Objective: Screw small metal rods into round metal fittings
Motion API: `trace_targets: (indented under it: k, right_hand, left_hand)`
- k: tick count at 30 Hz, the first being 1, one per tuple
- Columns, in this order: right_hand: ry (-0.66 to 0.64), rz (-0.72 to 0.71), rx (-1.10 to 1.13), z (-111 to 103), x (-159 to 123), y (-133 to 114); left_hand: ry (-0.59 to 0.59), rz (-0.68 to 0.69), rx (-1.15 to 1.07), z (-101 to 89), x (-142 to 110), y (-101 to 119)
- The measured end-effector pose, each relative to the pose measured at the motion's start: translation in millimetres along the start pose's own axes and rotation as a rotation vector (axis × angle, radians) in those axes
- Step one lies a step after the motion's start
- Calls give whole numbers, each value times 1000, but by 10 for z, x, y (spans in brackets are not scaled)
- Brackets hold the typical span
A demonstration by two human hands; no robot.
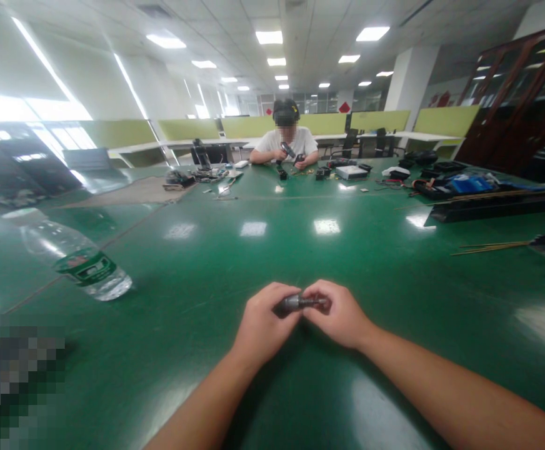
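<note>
A dark grey cylindrical part (pixel 292 304) with a narrower, ridged shaft lies sideways between my two hands, just above the green tabletop. Its exact kind is too small to make out. My left hand (pixel 264 323) wraps its thumb and fingers round the thicker left end. The fingers of my right hand (pixel 340 314) curl about the thin shaft at the other end, hiding its tip. Both hands are close together, with fingertips nearly meeting.
A water bottle (pixel 87 269) with a green label is at left on the green table (pixel 197 262). A person (pixel 284 140) sits opposite, holding a dark tool. Electronic parts (pixel 352 171) lie along the far side; thin rods (pixel 492 248) are at right. A pixelated area covers the lower left.
</note>
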State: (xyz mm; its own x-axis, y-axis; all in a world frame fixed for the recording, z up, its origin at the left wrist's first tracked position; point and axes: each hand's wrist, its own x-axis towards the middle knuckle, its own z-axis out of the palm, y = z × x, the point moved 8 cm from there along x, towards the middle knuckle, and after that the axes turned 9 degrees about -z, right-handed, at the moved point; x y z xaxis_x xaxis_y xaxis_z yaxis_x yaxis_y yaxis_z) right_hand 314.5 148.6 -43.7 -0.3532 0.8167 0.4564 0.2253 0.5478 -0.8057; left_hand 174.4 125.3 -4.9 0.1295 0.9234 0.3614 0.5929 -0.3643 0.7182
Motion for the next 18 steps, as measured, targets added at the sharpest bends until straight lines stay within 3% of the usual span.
trace_targets:
  k: [18]
  right_hand:
    - [27,-68,28,-29,17,-70]
  left_hand:
    - [-25,-16,-18,21,-12,-14]
